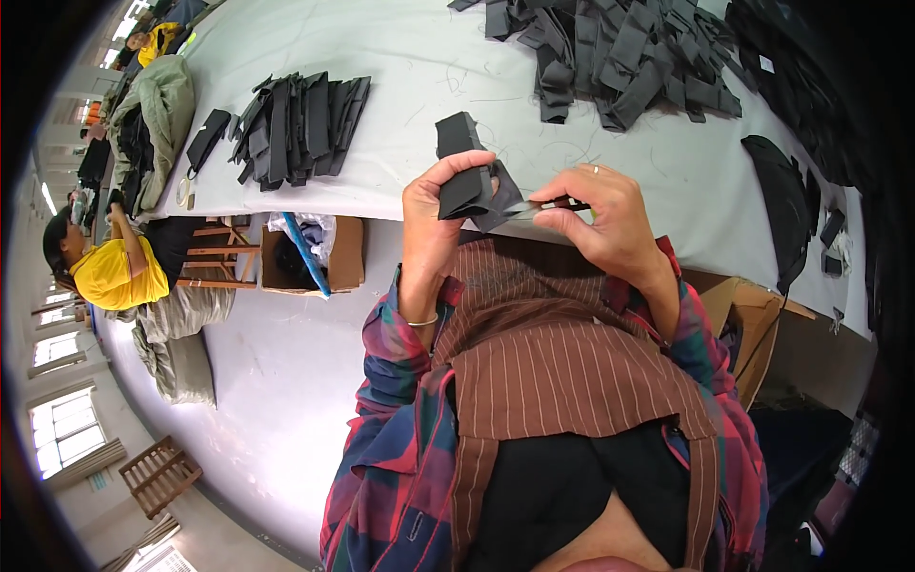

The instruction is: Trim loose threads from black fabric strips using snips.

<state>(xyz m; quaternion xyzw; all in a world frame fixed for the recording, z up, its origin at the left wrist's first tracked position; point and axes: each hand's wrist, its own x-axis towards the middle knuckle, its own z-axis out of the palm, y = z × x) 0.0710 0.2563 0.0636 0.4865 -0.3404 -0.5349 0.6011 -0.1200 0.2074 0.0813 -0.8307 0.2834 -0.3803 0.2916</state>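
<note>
My left hand (434, 205) is closed around a folded black fabric strip (457, 133), with the thumb across its top. The strip's lower end is bent open and hangs over the near edge of the table. In my right hand (605, 214) I pinch a small dark-handled cutting tool (569, 203), which looks like thread snips. Its thin metal tip points left and meets the loose lower corner of the fabric; whether it cuts into it I cannot tell. The fingers partly hide the tool.
On the white table (400, 114) lie a row of black strips (300, 129), a large heap of black pieces (620, 57) and a curved black panel (777, 205). Cardboard boxes (348, 253) stand below the table's edge. A person in a yellow shirt (124, 272) sits at the left.
</note>
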